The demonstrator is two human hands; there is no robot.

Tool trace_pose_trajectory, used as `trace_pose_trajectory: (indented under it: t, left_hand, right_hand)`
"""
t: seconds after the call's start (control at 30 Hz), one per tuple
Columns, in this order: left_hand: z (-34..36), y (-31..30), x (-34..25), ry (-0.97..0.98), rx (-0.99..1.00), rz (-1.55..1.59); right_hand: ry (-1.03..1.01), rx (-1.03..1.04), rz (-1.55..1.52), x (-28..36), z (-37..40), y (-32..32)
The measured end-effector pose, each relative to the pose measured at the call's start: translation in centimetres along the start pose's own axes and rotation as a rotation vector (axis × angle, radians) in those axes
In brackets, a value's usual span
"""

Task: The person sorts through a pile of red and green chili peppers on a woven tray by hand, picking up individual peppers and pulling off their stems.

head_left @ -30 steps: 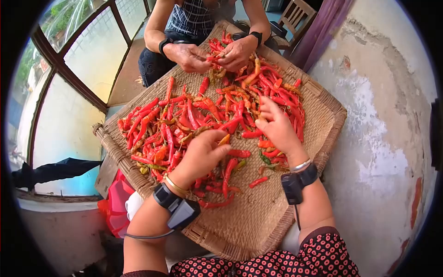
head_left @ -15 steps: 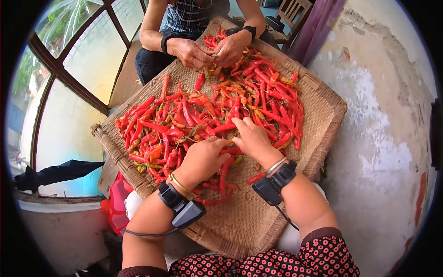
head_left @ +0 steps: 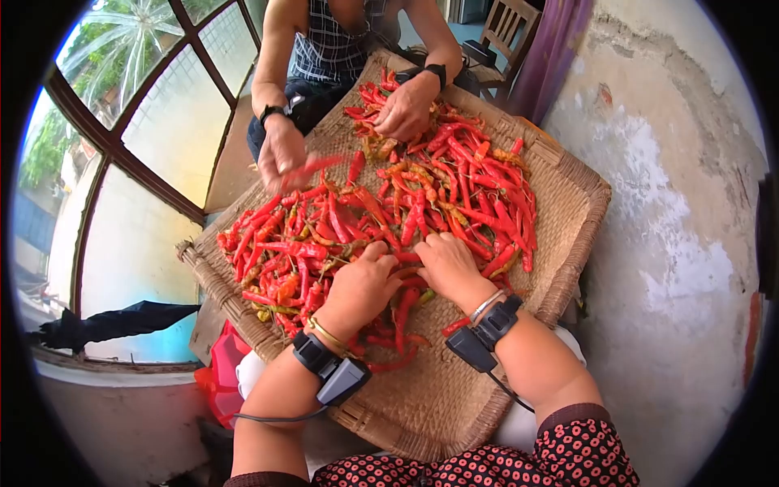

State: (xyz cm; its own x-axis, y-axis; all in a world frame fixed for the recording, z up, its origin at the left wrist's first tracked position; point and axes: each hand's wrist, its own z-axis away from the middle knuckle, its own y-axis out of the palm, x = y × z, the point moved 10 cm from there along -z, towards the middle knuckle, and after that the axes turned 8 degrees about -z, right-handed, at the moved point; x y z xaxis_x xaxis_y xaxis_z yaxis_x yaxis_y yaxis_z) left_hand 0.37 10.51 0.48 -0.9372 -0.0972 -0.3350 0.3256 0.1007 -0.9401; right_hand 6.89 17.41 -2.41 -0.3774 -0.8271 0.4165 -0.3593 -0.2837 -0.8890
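Red chili peppers (head_left: 300, 252), some orange or wrinkled, lie heaped on a square woven tray (head_left: 406, 406). My left hand (head_left: 363, 286) is low over the near side of the heap, its fingers closed on a red chili pepper (head_left: 408, 270). Close beside it on the right, my right hand (head_left: 451, 269) has its fingers bent down at the pepper's other end. What those fingertips pinch is hidden behind the hand. One loose pepper (head_left: 456, 326) lies below my right wrist.
Opposite me, a co-worker's hand (head_left: 282, 152) carries a blurred red pepper over the tray's left side; their other hand (head_left: 406, 107) rests at the far peppers. A window (head_left: 174, 122) stands left, a rough wall (head_left: 673, 203) right, a wooden chair (head_left: 511, 36) behind.
The co-worker's hands have parted, one swinging left with a red pepper. My right hand has lowered slightly toward the peppers; my left hand stays at nearly the same spot in the heap.
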Motion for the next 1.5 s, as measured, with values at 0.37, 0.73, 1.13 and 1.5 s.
trace_pose_trajectory:
  t: [0.37,0.73,1.13,1.5]
  left_hand:
    - [-0.1,-1.0,0.8,-0.013,-0.045,0.052]
    - [0.0,-0.1,0.4,-0.012,0.054,-0.001]
    - [0.2,-0.9,-0.1,0.001,-0.076,0.178]
    - [1.4,3.9,-1.9,0.117,0.285,-0.087]
  right_hand:
    - [-0.064,0.094,-0.195,1.8,-0.2,-4.0]
    - [0.424,0.08,-1.044,-3.5,0.3,-7.0]
    - [0.307,0.106,-0.815,-4.1,-1.0,-4.3]
    - [0.254,0.266,-0.172,-2.0,0.4,0.1]
